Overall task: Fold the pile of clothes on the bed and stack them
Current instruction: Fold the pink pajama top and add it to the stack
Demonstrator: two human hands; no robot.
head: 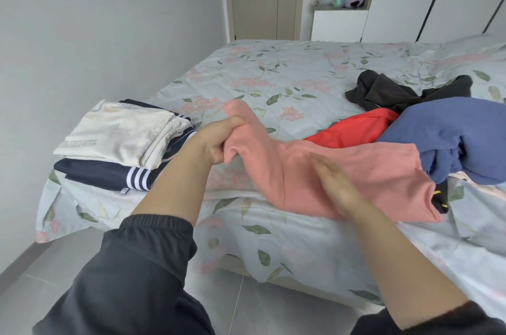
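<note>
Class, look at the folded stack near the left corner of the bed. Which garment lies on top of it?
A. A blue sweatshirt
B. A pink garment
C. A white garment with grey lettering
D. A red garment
C. The white garment lies folded on top of the navy garment with white stripes, while the pink garment is in the hands and the red garment and blue sweatshirt lie unfolded at right.

The left hand (219,143) was stretched forward, fingers curled tight round a bunch of the pink garment (273,170) — the right hand (338,184) lay flat on it, fingers straight.
</note>
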